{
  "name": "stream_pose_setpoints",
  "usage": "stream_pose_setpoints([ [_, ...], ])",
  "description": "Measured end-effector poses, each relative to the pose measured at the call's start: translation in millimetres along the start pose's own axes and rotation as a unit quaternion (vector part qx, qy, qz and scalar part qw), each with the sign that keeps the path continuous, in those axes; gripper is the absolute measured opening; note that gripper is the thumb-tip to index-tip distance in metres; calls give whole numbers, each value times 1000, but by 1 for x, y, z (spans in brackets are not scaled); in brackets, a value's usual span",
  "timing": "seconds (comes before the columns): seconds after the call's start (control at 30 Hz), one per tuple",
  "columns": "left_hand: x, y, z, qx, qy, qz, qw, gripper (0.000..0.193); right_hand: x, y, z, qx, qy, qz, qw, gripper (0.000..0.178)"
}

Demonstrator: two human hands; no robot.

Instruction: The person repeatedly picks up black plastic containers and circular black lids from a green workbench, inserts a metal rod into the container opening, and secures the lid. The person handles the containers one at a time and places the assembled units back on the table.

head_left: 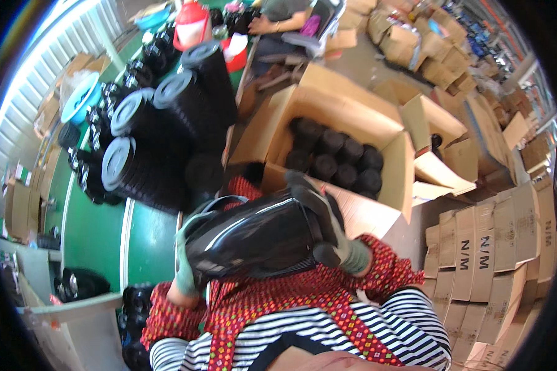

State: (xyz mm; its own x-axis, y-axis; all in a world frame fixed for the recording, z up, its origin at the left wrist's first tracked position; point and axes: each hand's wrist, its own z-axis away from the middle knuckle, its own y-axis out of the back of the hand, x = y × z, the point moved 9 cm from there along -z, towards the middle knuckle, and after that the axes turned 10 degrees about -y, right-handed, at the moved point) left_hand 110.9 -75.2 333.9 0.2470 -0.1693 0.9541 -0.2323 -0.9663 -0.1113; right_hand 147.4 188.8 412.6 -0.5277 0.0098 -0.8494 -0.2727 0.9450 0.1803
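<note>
A glossy black tapered cylinder (247,238) lies sideways across my front, a darker rim band toward its right end. My left hand (187,253), in a pale green glove, is wrapped round its left end. Round the right end closes my right hand (328,226), gloved with dark palm and fingertips. Just beyond, an open cardboard box (390,151) holds several black round-ended pieces (346,151) packed side by side. Tall stacks of black ringed discs (145,167) stand to the left on a green table (93,238).
A grey bin (74,321) stands near left, with black glossy parts above it. Flat cardboard cartons (483,260) pile up at right. Another open box (442,123) sits beyond the packed one. Across the far end sits another person (281,18), near a red and white container (192,26).
</note>
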Motion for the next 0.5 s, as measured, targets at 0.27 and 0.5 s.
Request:
stream_pose_setpoints([
  [0.27,96,-39,-24,-80,-238,-357,900,55,76,17,27,161,-450,-253,841,50],
  [0.5,85,-35,-22,-100,-213,-261,936,37,40,-4,18,68,-371,-286,881,56],
])
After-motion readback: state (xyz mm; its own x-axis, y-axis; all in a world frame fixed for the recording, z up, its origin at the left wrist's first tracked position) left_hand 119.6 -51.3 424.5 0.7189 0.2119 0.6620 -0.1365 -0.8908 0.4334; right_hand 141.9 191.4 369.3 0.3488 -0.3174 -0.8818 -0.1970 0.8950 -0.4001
